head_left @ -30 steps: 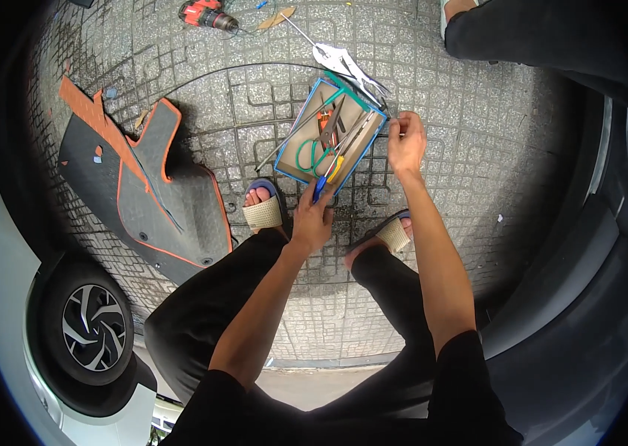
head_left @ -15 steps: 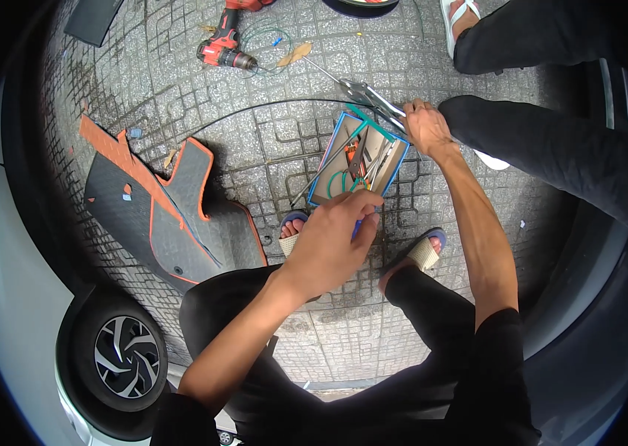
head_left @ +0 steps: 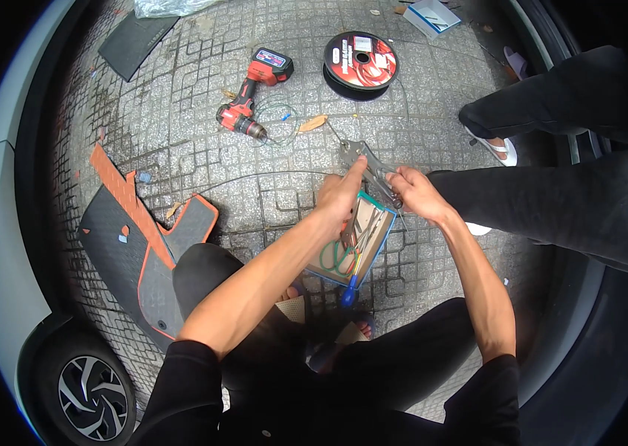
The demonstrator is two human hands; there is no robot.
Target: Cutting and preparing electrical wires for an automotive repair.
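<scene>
My right hand [head_left: 419,195] is closed around the handles of a grey metal plier-like hand tool [head_left: 375,165], which has a thin rod running from its head. My left hand [head_left: 340,197] is at the tool's other side, with a finger pressed along its body near the head. Below both hands is a shallow blue-edged box [head_left: 383,241] of tools, partly hidden by my left hand. It holds green-handled scissors [head_left: 336,257] and several thin tools. A screwdriver with a blue handle [head_left: 349,293] rests over its near edge.
A red cordless drill [head_left: 243,108] and a black spool [head_left: 358,93] stand on the paving ahead. Orange-edged dark mats [head_left: 124,249] lie left. Another person's dark trouser legs [head_left: 544,193] are close at right. Cars flank both sides, with a wheel [head_left: 95,398] at lower left.
My left hand has let go of the blue-handled screwdriver, now lying at the box, and moved forward onto the plier-like tool. My right hand keeps its hold. The view has tilted farther ahead.
</scene>
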